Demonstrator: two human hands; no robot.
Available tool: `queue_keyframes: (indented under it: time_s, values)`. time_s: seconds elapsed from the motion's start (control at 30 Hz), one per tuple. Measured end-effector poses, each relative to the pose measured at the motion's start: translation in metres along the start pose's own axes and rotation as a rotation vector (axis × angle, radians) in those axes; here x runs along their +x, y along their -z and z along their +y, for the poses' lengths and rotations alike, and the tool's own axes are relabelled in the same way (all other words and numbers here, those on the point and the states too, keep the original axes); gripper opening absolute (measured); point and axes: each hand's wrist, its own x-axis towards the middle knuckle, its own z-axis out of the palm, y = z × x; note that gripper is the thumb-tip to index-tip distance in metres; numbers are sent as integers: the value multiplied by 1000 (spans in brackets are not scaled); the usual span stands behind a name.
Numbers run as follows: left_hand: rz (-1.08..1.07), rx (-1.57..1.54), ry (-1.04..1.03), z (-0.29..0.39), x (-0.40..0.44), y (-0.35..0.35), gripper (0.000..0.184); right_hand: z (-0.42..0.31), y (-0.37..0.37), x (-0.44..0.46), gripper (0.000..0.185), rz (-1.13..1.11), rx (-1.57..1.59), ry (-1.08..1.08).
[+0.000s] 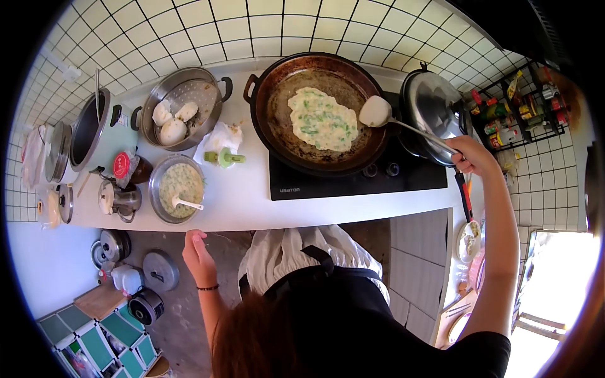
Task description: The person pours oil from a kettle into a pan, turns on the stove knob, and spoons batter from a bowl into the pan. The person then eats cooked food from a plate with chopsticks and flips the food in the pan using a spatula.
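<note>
My right hand (472,155) is closed round the handle of a metal spatula (376,112). The spatula's blade is over the right side of a large dark pan (277,135), beside a pale pancake with green bits (322,120). The pan sits on a black cooktop (302,189). My left hand (199,255) hangs at the counter's front edge, its fingers close together, and whether it holds anything is hidden. Near it, a metal bowl (155,200) holds green-flecked batter with a white spoon (188,203) in it.
A steamer pot (214,107) with white pieces, a green-capped item (225,157), a red-lidded jar (121,165) and a tall pot (120,145) stand at left. Right of the pan are a lidded pot (432,101) and a bottle rack (526,110).
</note>
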Motion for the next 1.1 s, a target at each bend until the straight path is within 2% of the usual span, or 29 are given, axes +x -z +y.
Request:
queue_keyframes:
  time_s: [0.23, 0.37, 0.47, 0.7, 0.9, 1.0, 1.03, 1.1]
  values:
    - [71, -27, 51, 13, -30, -18, 28, -15, 5, 7, 19, -95, -88, 21]
    - [99, -6, 72, 20, -51, -27, 29, -18, 25, 14, 30, -133, -207, 58]
    - [154, 6, 23, 17, -63, -40, 29, -19, 25, 26, 19, -127, -284, 117]
    - [172, 10, 111, 25, -88, -49, 31, -37, 43, 22, 22, -138, -436, 85]
    - [181, -9, 124, 29, -99, -55, 33, -36, 47, 30, 22, -209, -420, 110]
    - [195, -8, 125, 32, -103, -55, 33, -39, 49, 23, 21, -136, -458, 75]
    - [201, -1, 114, 32, -105, -56, 33, -35, 47, 26, 18, -163, -424, 73]
    - [205, -1, 99, 32, -106, -58, 34, -30, 40, 33, 22, -207, -358, 74]
